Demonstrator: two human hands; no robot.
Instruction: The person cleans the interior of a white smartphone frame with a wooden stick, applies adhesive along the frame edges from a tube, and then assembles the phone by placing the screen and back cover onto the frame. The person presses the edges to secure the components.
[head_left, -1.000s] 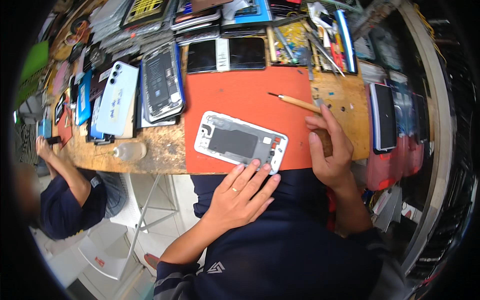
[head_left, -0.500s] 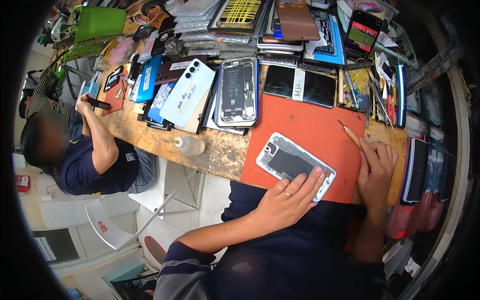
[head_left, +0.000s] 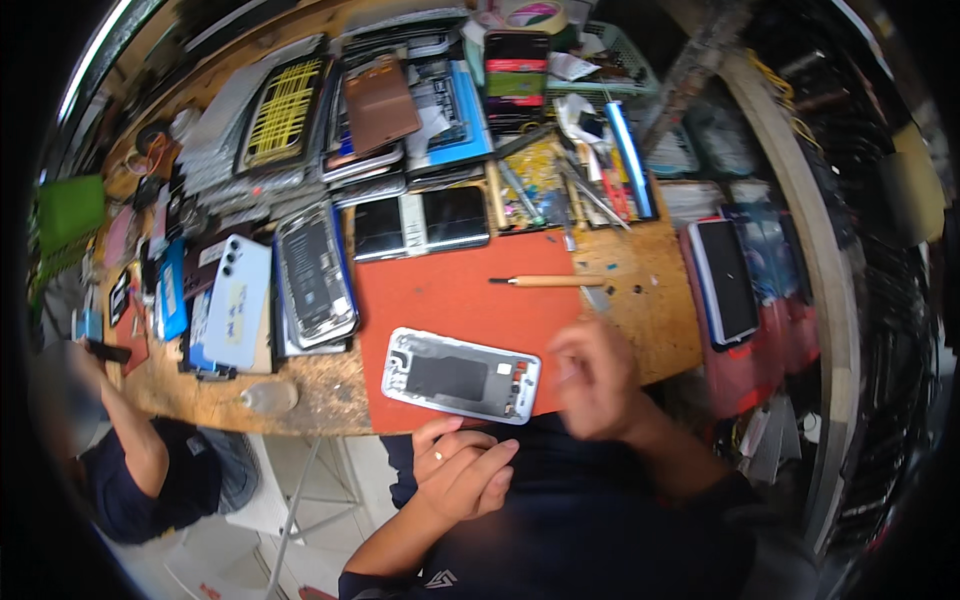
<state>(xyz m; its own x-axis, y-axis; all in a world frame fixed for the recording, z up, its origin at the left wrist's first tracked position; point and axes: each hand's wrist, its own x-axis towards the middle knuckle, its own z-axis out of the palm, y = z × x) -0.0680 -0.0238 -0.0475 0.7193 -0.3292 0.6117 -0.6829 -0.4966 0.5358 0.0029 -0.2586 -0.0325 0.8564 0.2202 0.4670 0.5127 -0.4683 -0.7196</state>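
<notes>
A white-framed phone shell with a dark inner panel (head_left: 445,378) lies face up at a slant on the orange mat (head_left: 430,290). My left hand (head_left: 460,470) is at the mat's front edge just below the shell, fingers loosely bent and somewhat apart, a fingertip near its lower edge, with nothing visible in it. To the shell's right, my right hand (head_left: 600,380) is blurred by motion, its fingers bent; what, if anything, is in them cannot be made out. A wooden-handled tool with a dark tip (head_left: 545,281) lies above my right hand, untouched.
An opened phone (head_left: 310,270) and a pale blue phone (head_left: 240,305) lie left of the mat, near a small bottle (head_left: 268,397). Piled devices (head_left: 380,100) and a tool tray (head_left: 540,190) line the back. A co-worker (head_left: 150,470) sits at the left; pink containers (head_left: 745,370) stand at the right.
My left hand has slid down off the shell's face to its lower edge. My right hand has left the wooden-handled tool, which now lies flat, and moved downward beside the shell.
</notes>
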